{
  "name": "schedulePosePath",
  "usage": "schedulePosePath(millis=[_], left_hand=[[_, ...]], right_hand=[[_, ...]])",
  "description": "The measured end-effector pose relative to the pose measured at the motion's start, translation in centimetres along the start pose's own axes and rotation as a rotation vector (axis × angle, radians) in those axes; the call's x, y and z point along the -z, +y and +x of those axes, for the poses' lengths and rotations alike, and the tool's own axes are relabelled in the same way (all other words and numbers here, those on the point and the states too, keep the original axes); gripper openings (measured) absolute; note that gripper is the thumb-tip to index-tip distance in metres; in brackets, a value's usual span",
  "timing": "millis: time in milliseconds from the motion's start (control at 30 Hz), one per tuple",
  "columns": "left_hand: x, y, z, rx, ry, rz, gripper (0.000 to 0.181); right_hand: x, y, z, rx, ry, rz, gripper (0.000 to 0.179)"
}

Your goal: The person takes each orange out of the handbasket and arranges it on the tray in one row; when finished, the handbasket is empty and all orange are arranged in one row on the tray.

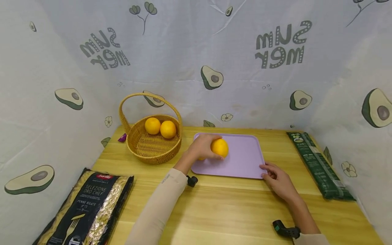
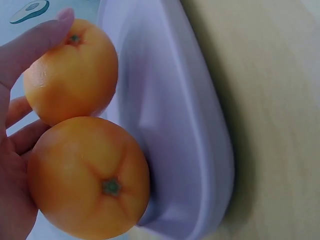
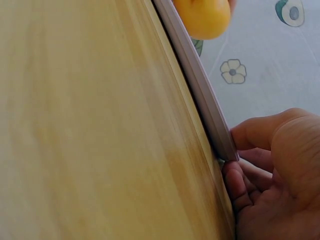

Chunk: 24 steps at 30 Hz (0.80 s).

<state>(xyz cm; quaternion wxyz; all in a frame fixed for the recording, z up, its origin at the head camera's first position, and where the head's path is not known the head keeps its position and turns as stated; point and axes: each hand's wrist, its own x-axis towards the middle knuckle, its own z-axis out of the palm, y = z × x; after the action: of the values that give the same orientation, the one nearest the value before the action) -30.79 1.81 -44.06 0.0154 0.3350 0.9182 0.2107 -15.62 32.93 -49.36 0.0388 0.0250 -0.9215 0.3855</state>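
Note:
My left hand grips an orange over the left part of a lilac tray. In the left wrist view the thumb lies over the top of this orange. A second orange sits nearer the wrist, right against the first and beside the palm. From the head view, only a sliver of that second orange shows under the hand. At the tray's front right corner my right hand pinches the rim between thumb and fingers.
A wicker basket with a tall handle and two oranges stands left of the tray. A pasta bag lies at the front left, a green packet at the right. A small purple wrapped item is beside the basket.

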Motion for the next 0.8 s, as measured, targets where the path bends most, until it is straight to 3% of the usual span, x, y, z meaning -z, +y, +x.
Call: schedulePosePath(millis=[200, 800], left_hand=[[-0.31, -0.27, 0.02, -0.010, 0.002, 0.106, 0.092], [-0.03, 0.05, -0.85, -0.026, 0.003, 0.193, 0.105]], right_hand=[[-0.13, -0.09, -0.02, -0.004, 0.004, 0.003, 0.039], [-0.01, -0.19, -0.11, 0.001, 0.002, 0.011, 0.039]])
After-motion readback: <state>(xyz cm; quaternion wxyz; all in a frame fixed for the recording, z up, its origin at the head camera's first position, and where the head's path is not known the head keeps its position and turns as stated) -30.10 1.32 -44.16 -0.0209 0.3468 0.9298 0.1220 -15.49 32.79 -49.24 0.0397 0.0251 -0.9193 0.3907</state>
